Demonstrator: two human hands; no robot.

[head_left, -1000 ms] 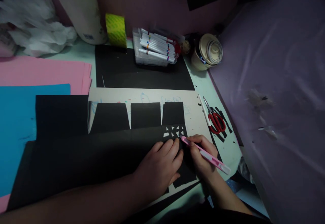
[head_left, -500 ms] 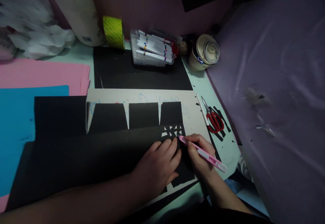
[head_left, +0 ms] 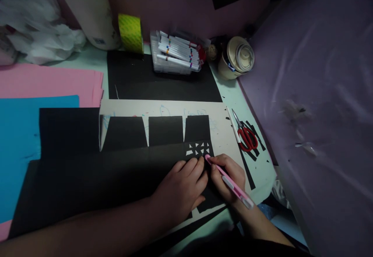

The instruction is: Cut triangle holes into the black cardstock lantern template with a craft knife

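My right hand [head_left: 229,175] grips a pink craft knife [head_left: 233,185] like a pen, its tip down on a sheet of black paper [head_left: 116,183]. Several small triangular cut-outs [head_left: 198,148] show white just above the tip. My left hand [head_left: 182,189] lies on the same paper beside the knife, fingers stretched out and pressing it down; its fingertips are close to the cut-outs. The paper's upper edge is cut into flaps with narrow gaps between them. Beneath it lies a white board [head_left: 224,132] with faint blue scribbles.
Red-handled scissors [head_left: 247,136] lie on black paper strips at the right, near a white pen [head_left: 233,123]. Behind are a box of markers [head_left: 177,53], a yellow tape roll [head_left: 130,33] and a tub [head_left: 233,58]. Blue paper [head_left: 17,132] and pink paper [head_left: 52,82] lie left.
The back end of the craft knife has swung toward me and left, so the knife stands steeper. My left hand stays on the paper. The view has shifted slightly.
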